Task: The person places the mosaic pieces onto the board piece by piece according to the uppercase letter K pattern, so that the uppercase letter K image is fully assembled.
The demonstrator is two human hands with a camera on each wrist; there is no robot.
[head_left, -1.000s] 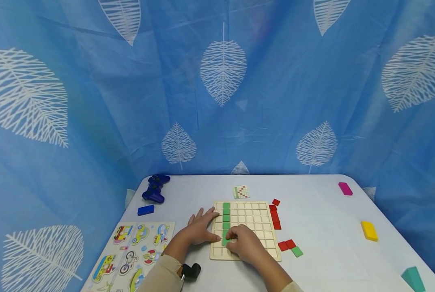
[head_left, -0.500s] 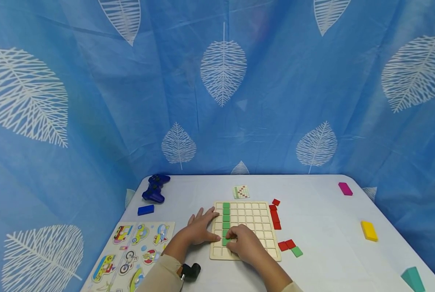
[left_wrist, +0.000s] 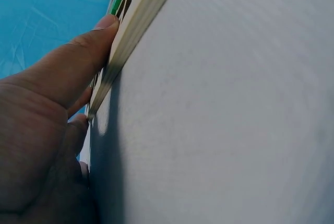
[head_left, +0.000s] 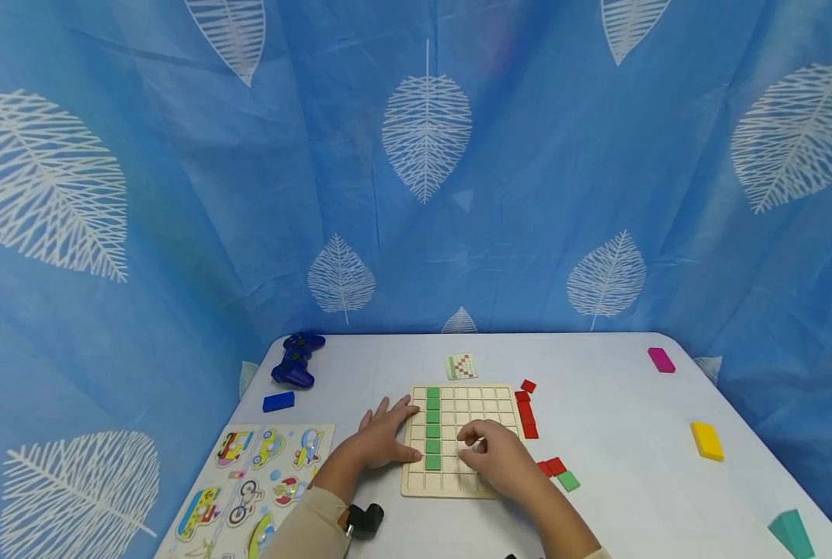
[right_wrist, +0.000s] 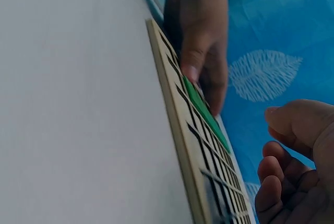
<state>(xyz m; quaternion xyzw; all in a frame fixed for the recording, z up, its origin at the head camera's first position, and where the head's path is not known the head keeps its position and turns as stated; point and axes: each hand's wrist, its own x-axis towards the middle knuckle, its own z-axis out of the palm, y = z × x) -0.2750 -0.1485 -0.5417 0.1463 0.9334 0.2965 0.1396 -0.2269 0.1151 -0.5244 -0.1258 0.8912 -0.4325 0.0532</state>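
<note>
Square pale-wood grid board (head_left: pixel 475 406), flat on the white tabletop (head_left: pixel 618 442) before us, its column of green square tiles (head_left: pixel 433 431) running away from us between our hands. Our left hand (head_left: pixel 386 441) rests at its left edge, fingers spread, thumb on the rim, gripping nothing; our right hand (head_left: pixel 497 458) hovers over the right half, thumb and fingertips parted, nothing visible between them. Loose stock, one green square tile (head_left: pixel 568 480) and several flat red tiles (head_left: pixel 526 415), lies by the board's right side, our right hand being the nearer.
</note>
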